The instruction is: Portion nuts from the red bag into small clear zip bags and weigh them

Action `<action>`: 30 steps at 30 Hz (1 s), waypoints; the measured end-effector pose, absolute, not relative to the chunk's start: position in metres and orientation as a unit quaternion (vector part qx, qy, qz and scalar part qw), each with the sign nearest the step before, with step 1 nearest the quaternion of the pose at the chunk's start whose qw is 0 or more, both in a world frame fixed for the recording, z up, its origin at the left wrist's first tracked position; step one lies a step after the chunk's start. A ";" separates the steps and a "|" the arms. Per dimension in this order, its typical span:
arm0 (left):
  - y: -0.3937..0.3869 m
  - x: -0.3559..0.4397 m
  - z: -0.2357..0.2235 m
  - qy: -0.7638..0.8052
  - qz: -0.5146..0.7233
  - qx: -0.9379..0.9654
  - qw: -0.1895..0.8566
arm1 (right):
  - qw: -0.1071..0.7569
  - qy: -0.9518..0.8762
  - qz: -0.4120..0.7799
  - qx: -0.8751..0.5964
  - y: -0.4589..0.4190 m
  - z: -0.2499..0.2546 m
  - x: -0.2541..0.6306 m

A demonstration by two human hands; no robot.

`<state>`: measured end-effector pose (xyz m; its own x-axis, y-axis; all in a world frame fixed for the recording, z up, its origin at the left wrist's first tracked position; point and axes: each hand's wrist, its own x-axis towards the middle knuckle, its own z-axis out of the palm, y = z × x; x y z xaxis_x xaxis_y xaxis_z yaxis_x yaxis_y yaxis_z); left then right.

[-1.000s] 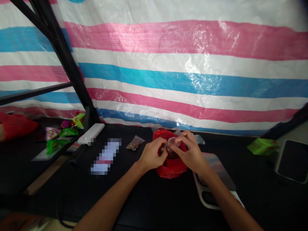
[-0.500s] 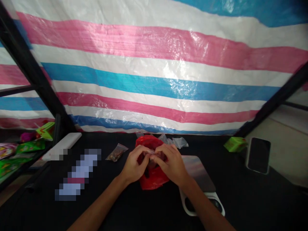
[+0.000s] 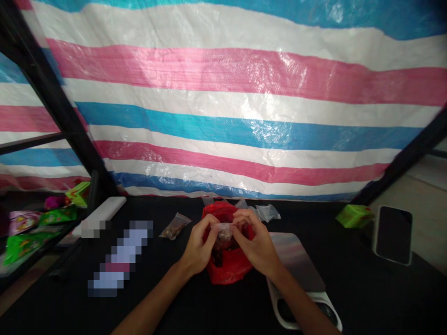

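Note:
Between my two hands is a small clear zip bag (image 3: pixel 224 232) with brownish contents, its top edge stretched level. My left hand (image 3: pixel 201 244) pinches the left end of that edge between thumb and fingers. The right end is pinched by my right hand (image 3: pixel 255 242). Behind and below the zip bag lies an open red plastic bag (image 3: pixel 228 272), with dark pieces showing inside it. To the left, apart from my hands, a filled zip bag (image 3: pixel 175 226) lies on the black table (image 3: pixel 167 284). Several clear bags (image 3: pixel 268 212) lie behind my right hand.
A kitchen scale (image 3: pixel 300 265) stands under my right forearm. At the right are a phone (image 3: pixel 393 235) and a green box (image 3: pixel 354 216). A white bar (image 3: pixel 108 209) and a blurred-out item (image 3: pixel 127 256) lie left. Colourful packets (image 3: pixel 57 215) sit beyond the frame post. Striped sheeting (image 3: pixel 223 135) hangs behind.
My hands have drawn slightly apart, and the zip bag's top edge now shows stretched between them. The whole view has shifted a little, so things sit lower and further right.

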<state>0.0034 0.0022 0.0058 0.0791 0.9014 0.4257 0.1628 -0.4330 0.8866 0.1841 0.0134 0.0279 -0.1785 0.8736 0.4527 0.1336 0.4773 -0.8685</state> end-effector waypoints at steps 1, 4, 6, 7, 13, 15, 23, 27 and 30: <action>0.002 0.004 0.007 0.412 0.538 0.652 0.341 | 0.527 -0.679 0.353 -0.370 0.013 0.028 0.184; 0.001 0.007 0.007 0.416 0.536 0.649 0.346 | 0.536 -0.676 0.342 -0.374 0.011 0.028 0.183; 0.000 0.007 0.006 0.414 0.537 0.646 0.351 | 0.534 -0.682 0.334 -0.373 0.010 0.028 0.183; 0.000 0.007 0.005 0.413 0.538 0.644 0.353 | 0.531 -0.685 0.333 -0.371 0.010 0.027 0.182; 0.001 0.007 0.001 0.424 0.549 0.629 0.350 | 0.550 -0.652 0.349 -0.387 0.012 0.024 0.178; 0.001 0.007 -0.001 0.431 0.547 0.624 0.355 | 0.562 -0.639 0.346 -0.395 0.012 0.025 0.178; 0.002 0.009 -0.004 0.431 0.546 0.618 0.366 | 0.553 -0.639 0.382 -0.374 0.012 0.022 0.177; 0.000 0.009 -0.003 0.425 0.540 0.623 0.375 | 0.541 -0.659 0.372 -0.368 0.010 0.022 0.176; -0.003 0.009 -0.001 0.414 0.526 0.634 0.388 | 0.530 -0.668 0.375 -0.364 0.007 0.024 0.175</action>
<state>0.0092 -0.0033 -0.0014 0.1036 0.9327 0.3455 0.1168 -0.3564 0.9270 0.1754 0.0074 0.0240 -0.1737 0.8838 0.4344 0.0888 0.4534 -0.8869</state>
